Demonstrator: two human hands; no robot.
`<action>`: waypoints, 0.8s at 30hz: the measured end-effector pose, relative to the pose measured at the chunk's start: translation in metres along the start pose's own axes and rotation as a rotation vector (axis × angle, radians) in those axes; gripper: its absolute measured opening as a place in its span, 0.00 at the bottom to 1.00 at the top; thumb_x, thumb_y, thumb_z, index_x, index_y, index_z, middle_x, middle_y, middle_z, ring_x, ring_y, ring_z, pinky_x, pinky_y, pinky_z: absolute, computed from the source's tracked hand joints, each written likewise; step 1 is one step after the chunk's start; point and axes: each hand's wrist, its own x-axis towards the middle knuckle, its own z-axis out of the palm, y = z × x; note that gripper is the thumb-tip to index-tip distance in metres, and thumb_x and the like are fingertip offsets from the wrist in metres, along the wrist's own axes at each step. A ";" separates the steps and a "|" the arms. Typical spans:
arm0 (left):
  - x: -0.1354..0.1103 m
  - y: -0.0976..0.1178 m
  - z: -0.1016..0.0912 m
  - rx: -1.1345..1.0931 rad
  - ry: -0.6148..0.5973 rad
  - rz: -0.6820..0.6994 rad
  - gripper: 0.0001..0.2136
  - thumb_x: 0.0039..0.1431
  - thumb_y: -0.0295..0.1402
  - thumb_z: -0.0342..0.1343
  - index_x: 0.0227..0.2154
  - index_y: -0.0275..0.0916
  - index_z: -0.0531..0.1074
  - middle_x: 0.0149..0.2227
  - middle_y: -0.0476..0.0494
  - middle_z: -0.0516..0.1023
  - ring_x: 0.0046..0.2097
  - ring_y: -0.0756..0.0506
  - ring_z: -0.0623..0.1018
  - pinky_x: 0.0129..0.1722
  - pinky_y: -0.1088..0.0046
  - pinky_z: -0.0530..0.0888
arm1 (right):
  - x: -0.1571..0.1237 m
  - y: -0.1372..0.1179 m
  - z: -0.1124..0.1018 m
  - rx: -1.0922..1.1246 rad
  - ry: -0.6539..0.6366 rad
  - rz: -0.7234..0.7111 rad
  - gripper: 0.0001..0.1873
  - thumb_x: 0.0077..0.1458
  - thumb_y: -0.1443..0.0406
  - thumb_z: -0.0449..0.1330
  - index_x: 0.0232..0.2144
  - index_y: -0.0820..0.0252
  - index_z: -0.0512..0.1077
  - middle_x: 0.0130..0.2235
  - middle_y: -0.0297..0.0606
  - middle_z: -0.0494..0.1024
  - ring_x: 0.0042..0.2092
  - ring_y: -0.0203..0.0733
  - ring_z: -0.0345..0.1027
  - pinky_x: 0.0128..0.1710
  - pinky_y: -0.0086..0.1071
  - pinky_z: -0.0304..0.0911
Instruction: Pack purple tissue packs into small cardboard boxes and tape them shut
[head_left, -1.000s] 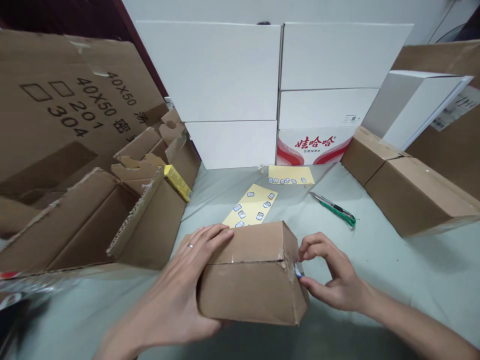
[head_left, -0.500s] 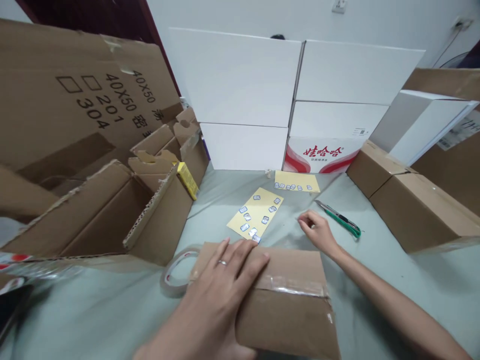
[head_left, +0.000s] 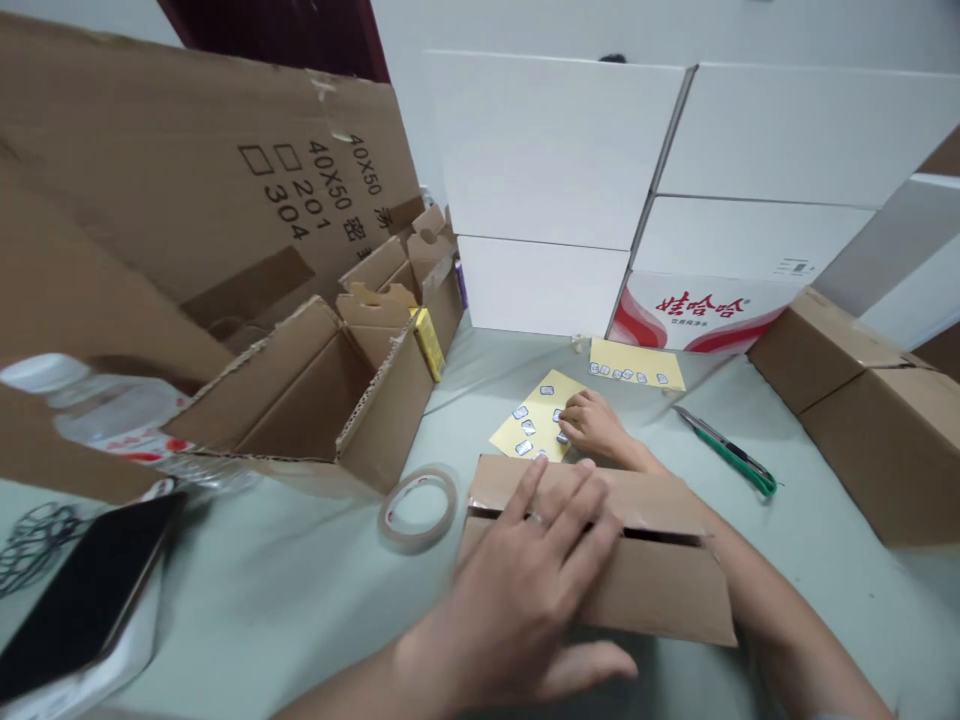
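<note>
Cardboard box under left hand

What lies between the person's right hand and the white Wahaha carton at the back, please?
In the head view, a yellow sheet bearing a row of small labels lies between the right hand and the white Wahaha carton.

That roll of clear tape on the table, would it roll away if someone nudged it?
Lying flat, the clear tape roll would probably slide rather than roll when pushed. Stood on edge, its ring shape would likely roll away easily. Its thin band around a wide hole suggests it is fairly light.
</note>
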 end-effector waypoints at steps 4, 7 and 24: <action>-0.041 -0.012 -0.013 -0.068 0.442 -0.123 0.12 0.70 0.30 0.44 0.50 0.38 0.69 0.44 0.39 0.79 0.54 0.43 0.76 0.63 0.60 0.67 | -0.009 0.010 -0.020 0.091 0.055 0.029 0.13 0.65 0.57 0.60 0.44 0.61 0.75 0.49 0.41 0.78 0.51 0.45 0.72 0.54 0.48 0.67; -0.083 -0.036 -0.010 -0.003 0.392 -0.489 0.11 0.66 0.23 0.47 0.45 0.40 0.70 0.40 0.42 0.77 0.45 0.45 0.77 0.49 0.65 0.75 | -0.027 0.021 -0.049 0.208 0.153 0.089 0.17 0.65 0.53 0.57 0.38 0.59 0.78 0.43 0.43 0.81 0.50 0.49 0.73 0.56 0.50 0.65; -0.137 -0.077 0.054 -0.015 0.042 -0.750 0.05 0.61 0.29 0.52 0.29 0.39 0.68 0.32 0.41 0.76 0.36 0.37 0.76 0.35 0.61 0.73 | -0.162 -0.044 -0.140 0.369 0.361 -0.036 0.09 0.66 0.62 0.57 0.36 0.48 0.77 0.35 0.34 0.81 0.36 0.44 0.77 0.32 0.35 0.71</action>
